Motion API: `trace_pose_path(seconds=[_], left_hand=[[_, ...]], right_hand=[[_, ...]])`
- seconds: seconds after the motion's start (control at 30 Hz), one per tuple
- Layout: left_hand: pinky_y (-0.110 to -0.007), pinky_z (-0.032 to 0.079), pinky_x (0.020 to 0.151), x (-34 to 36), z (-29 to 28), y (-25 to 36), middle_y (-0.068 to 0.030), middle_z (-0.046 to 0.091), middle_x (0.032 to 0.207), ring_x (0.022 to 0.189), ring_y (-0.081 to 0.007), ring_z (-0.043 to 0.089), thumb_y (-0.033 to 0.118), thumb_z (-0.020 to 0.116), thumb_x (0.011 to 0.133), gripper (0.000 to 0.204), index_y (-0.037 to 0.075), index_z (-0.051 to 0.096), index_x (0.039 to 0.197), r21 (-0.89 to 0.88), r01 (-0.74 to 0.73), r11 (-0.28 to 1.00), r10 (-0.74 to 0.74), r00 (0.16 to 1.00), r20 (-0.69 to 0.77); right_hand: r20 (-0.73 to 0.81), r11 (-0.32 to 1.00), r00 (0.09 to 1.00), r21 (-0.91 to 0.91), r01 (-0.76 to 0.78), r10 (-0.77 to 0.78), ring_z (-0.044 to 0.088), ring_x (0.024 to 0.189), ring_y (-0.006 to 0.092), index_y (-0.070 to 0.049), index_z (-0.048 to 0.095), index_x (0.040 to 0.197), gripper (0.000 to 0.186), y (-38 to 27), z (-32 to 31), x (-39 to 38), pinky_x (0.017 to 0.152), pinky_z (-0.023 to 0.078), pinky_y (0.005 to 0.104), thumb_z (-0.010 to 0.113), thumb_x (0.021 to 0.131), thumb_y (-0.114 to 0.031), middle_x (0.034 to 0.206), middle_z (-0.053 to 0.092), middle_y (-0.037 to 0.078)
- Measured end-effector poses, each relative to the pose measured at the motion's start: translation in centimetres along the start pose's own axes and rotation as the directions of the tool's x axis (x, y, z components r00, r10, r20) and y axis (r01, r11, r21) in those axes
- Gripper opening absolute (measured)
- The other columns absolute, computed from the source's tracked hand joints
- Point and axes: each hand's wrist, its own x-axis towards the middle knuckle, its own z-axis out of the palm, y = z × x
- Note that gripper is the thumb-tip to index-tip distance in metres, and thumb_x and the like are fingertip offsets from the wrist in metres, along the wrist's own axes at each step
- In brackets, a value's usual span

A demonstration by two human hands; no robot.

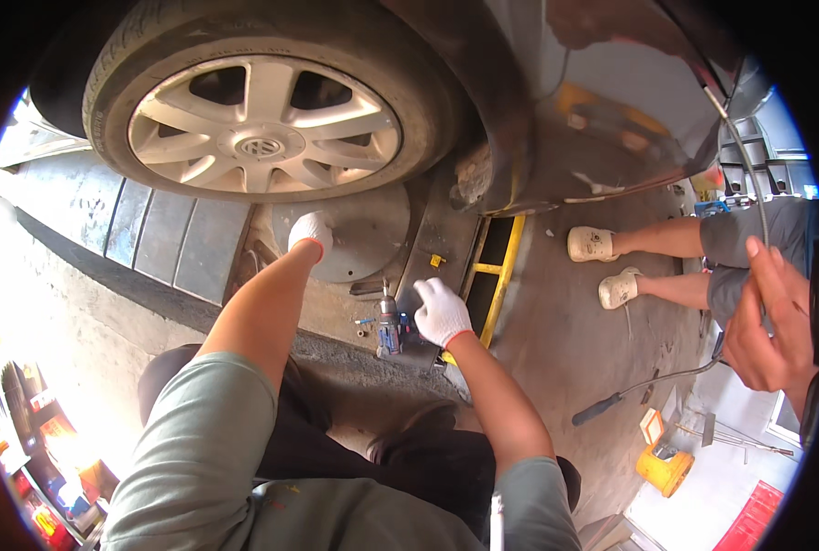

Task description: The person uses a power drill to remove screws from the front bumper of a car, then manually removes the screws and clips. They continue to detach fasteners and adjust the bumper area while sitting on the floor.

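My left hand (pixel 312 234), in a white glove, is over the round metal turntable (pixel 372 230) below the car's wheel (pixel 258 147); its fingers are mostly hidden. My right hand (pixel 441 314), also gloved, has its fingers apart beside a blue-and-black power tool (pixel 391 328) lying on the ground with its tip pointing away from me. A small yellow piece (pixel 436 260) sits beyond that hand, and a small socket (pixel 361 332) lies left of the tool.
A dark car body (pixel 611 129) overhangs at right, above a yellow metal frame (pixel 503 285). At right, another person's legs (pixel 657 241) and hand (pixel 763 331) show, with a hose (pixel 754 174). A yellow bucket (pixel 662 470) stands at lower right. A ramp (pixel 207 248) extends left.
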Motion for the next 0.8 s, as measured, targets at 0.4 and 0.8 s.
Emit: trace_pose_path(seconds=[0.4, 0.8], left_hand=[[-0.054, 0.060, 0.100, -3.1, -1.9, 2.1, -0.0242, 0.079, 0.121, 0.118, -0.0451, 0.074, 0.018, 0.077, 0.091, 0.044, 0.006, 0.067, 0.132, 0.087, 0.016, 0.996, -0.013, 0.999, -0.035], [-0.055, 0.058, 0.096, -3.5, -3.4, 4.2, -0.0233, 0.079, 0.117, 0.113, -0.0449, 0.075, 0.018, 0.074, 0.094, 0.035, 0.011, 0.067, 0.128, 0.020, 0.007, 1.000, -0.003, 0.986, -0.168]], right_hand=[[-0.183, 0.926, 0.951, -0.241, -0.290, 0.250, 0.069, 0.117, 0.0374, -0.008, 0.069, 0.123, 0.027, 3.0, 1.5, 8.4, 0.094, 0.063, 0.0498, 0.073, 0.099, -0.019, 0.126, 0.065, 0.018], [0.031, 0.964, 0.974, 0.139, -0.226, 0.224, 0.070, 0.114, 0.0521, -0.006, 0.066, 0.116, 0.020, 1.6, -1.3, 7.6, 0.095, 0.056, 0.0602, 0.057, 0.103, -0.019, 0.116, 0.075, 0.030]])
